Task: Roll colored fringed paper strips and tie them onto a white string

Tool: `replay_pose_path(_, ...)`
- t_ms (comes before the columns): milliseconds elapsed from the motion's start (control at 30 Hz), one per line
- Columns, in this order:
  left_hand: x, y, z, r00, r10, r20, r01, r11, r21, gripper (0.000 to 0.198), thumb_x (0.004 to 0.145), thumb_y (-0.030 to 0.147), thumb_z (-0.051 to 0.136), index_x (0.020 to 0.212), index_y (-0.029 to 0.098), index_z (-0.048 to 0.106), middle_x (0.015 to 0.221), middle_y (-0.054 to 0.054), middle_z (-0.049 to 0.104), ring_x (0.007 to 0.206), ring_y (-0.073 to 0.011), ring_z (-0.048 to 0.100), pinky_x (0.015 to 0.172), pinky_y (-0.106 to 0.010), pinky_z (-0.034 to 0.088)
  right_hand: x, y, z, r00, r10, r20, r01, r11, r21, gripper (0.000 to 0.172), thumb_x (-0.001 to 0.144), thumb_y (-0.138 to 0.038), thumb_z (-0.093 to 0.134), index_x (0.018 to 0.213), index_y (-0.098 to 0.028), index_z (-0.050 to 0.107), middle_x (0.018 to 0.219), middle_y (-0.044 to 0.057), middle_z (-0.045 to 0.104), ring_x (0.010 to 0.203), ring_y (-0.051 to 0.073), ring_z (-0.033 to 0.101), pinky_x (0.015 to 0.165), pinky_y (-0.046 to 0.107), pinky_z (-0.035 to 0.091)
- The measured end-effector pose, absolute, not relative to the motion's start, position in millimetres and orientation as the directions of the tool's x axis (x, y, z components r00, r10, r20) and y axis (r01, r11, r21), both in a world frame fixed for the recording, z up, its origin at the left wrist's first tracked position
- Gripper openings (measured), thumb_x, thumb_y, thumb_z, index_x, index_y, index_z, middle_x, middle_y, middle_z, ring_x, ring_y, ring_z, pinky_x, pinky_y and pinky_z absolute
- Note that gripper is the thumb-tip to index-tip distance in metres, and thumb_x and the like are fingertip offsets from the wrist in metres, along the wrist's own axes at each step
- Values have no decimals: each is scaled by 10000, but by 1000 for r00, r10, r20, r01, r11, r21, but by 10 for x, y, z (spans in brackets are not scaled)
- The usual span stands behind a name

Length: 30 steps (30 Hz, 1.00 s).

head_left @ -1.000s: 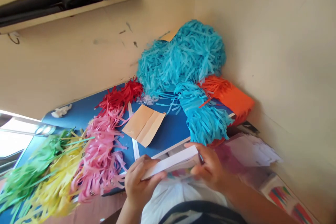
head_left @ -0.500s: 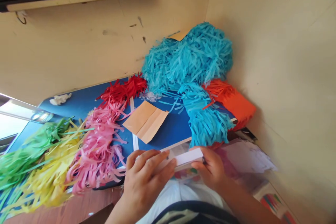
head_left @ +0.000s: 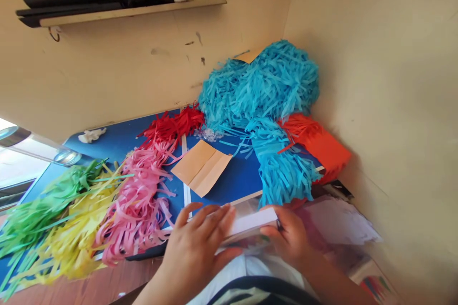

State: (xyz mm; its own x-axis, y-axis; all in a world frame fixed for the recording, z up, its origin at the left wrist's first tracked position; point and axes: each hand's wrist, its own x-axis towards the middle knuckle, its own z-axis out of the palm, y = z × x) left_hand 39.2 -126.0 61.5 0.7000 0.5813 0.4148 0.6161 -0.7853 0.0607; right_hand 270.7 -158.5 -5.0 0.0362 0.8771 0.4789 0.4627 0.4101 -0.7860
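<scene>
Close to my body is a narrow white strip [head_left: 252,221], with see-through plastic showing around it; what kind of thing it is I cannot tell. My right hand [head_left: 290,237] pinches its right end between thumb and fingers. Over the left end, my left hand [head_left: 196,245] lies with fingers stretched out and thumb apart, the fingertips slightly blurred. Beyond the hands a creased brown paper piece [head_left: 202,169] rests on the blue table [head_left: 236,176]. A bunch of blue paper fringe [head_left: 286,171] lies just past my right hand.
A large blue fringe heap [head_left: 261,86] fills the corner. Orange fringe [head_left: 327,147] is at right; red [head_left: 173,124], pink [head_left: 143,190], yellow [head_left: 80,228] and green fringe [head_left: 53,205] spread leftward. A glass [head_left: 66,156] stands at the left. A wall shelf [head_left: 136,12] hangs above.
My left hand's thumb has come away from the white strip and its fingers have straightened. My right hand keeps its hold. The whole view has shifted slightly.
</scene>
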Motion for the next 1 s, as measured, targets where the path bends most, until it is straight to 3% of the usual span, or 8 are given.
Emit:
replay_pose_path(100,162,-1208,484,672,650,355,623,-755,204,691,819,596,635,1398,244,496,1106,-77,751,953,-250,689,906,-381,451,2783,-1588,-129,83,901,425,398,361,-843,391,910,-565,539,890,-194,659,679,16,688,569,156,634,551,228,504)
replay_pose_path(200,71,-1205,285,580,747,326,499,-641,583,809,775,657,626,1464,295,402,1139,-93,739,987,-247,701,867,-341,531,2848,-1589,-220,129,910,395,301,343,-890,438,892,-603,545,960,-190,671,738,27,694,612,168,631,576,241,512)
replay_pose_path(267,161,-1261,108,521,809,272,344,-490,801,733,766,651,637,1389,286,508,1134,-104,740,978,-253,715,835,-327,564,2860,-1595,-282,136,919,370,237,332,-913,493,886,-642,531,1024,-188,663,756,32,687,628,176,627,585,250,510)
replay_pose_path(367,439,-1366,-139,398,894,207,169,-293,941,564,744,632,683,1108,203,717,1011,-127,768,871,-268,738,759,-328,595,2837,-1629,-380,82,948,309,128,297,-946,611,859,-712,512,1151,-182,597,868,63,681,733,204,643,661,280,529)
replay_pose_path(500,764,-1426,-180,175,966,192,144,-218,965,469,702,581,753,932,173,757,864,-103,781,755,-254,737,670,-310,602,2828,-1706,-506,107,967,233,61,228,-972,637,808,-709,595,1171,-191,518,936,76,646,797,220,631,687,299,535)
replay_pose_path(667,864,-1404,12,158,974,161,168,-187,968,429,679,584,767,818,179,741,696,-45,744,581,-188,683,540,-252,558,2940,-1730,-447,96,963,251,31,249,-968,696,868,-712,500,1351,-221,400,1103,106,605,901,237,629,754,342,545)
replay_pose_path(900,746,-1429,70,249,893,376,80,-406,910,593,766,434,763,1304,308,548,1001,-50,757,871,-222,727,742,-310,597,3062,-1712,-43,-1,932,361,159,357,-920,473,914,-429,632,1338,-327,449,1044,35,646,890,186,648,788,285,529)
replay_pose_path(1000,638,-1416,145,309,847,432,195,-501,843,542,792,376,753,1292,312,556,1008,-39,759,918,-213,723,793,-297,585,3036,-1713,30,-52,922,383,223,384,-896,442,898,-437,656,1297,-327,501,1036,31,664,920,190,653,808,278,523)
